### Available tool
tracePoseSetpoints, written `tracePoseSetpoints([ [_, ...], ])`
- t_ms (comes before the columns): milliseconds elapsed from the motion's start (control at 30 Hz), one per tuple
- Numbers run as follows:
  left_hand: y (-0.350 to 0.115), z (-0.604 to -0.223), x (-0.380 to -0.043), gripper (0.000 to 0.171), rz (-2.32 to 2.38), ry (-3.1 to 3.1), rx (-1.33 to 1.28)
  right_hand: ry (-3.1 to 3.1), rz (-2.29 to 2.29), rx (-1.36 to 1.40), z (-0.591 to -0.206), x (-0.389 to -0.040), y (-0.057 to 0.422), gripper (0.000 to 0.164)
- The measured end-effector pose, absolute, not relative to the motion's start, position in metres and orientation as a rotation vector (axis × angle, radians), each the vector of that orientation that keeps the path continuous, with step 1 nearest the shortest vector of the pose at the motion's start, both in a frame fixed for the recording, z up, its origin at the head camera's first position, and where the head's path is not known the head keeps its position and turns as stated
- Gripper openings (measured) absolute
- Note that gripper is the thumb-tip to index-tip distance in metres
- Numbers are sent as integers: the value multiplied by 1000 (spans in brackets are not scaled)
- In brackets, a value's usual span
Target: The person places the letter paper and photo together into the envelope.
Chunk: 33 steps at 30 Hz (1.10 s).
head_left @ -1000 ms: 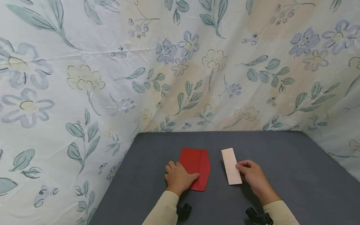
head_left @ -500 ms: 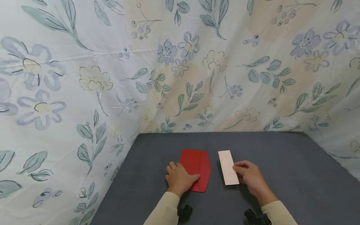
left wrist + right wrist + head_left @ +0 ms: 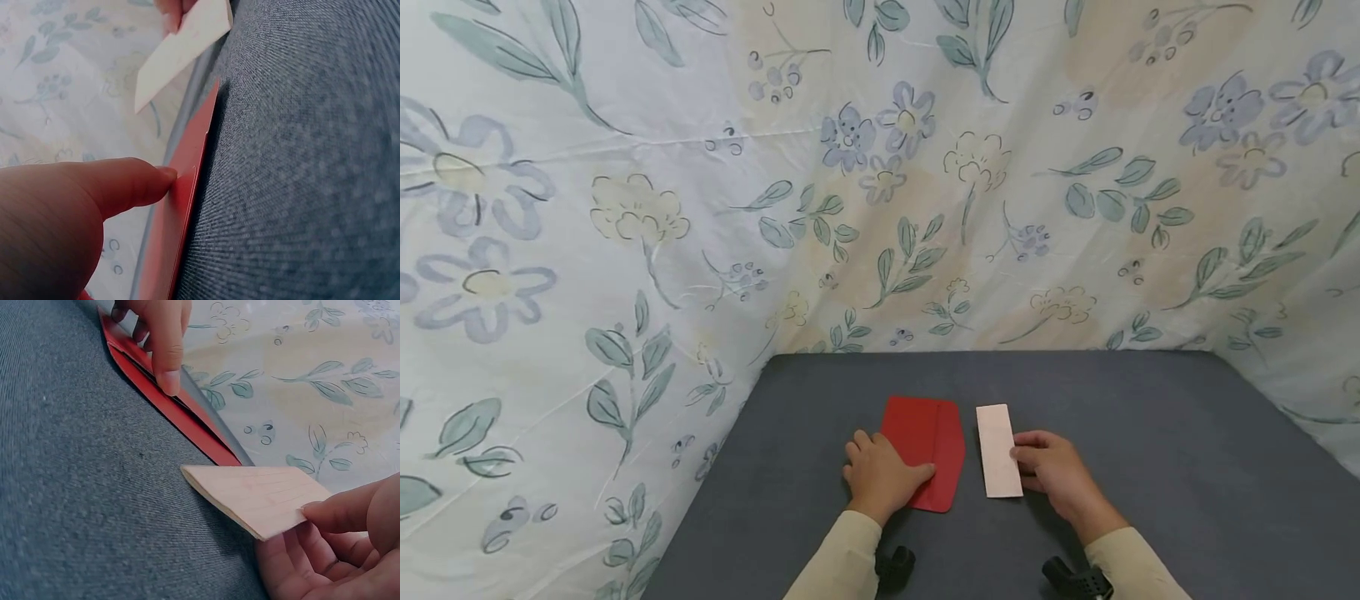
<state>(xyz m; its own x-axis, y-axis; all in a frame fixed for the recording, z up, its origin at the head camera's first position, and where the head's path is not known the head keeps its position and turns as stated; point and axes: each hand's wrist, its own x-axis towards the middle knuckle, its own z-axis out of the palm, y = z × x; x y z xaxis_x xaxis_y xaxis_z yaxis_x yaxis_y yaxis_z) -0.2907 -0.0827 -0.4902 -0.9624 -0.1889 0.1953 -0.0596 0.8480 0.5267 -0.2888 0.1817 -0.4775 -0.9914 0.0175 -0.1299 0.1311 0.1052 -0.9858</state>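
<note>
A red envelope (image 3: 917, 433) lies on the dark table, its slit gaping a little in the right wrist view. My left hand (image 3: 882, 477) rests over its left part; the thumb (image 3: 140, 184) presses on the envelope, and the other fingers reach past its left edge. To the right, my right hand (image 3: 1060, 475) pinches a pale pink, folded strip of paper (image 3: 998, 452) by its right edge, thumb on top and fingers beneath. In the right wrist view the paper (image 3: 256, 497) shows layered edges and is held above the table, apart from the envelope.
A dark grey cloth (image 3: 1150, 433) covers the table. Floral fabric (image 3: 925, 250) hangs behind and at both sides. Black wrist devices (image 3: 895, 569) sit on both wrists, under cream sleeves (image 3: 842, 558).
My right hand has moved left with the folded paper, bringing it nearer the envelope and turning it slightly more upright in view. The left hand and the envelope have stayed put.
</note>
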Motion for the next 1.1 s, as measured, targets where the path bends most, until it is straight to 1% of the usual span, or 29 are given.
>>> tracePoseSetpoints([
  [500, -80, -487, -288, 81, -717, -2811, 239, 2204, -2024, 160, -480, -299, 154, 29],
  [733, -78, -485, -288, 88, -690, -2843, 267, 2225, -1988, 176, -479, -302, 144, 32],
  [1100, -78, -485, -289, 91, -695, -2852, 283, 2240, -1957, 186, -478, -310, 133, 30],
])
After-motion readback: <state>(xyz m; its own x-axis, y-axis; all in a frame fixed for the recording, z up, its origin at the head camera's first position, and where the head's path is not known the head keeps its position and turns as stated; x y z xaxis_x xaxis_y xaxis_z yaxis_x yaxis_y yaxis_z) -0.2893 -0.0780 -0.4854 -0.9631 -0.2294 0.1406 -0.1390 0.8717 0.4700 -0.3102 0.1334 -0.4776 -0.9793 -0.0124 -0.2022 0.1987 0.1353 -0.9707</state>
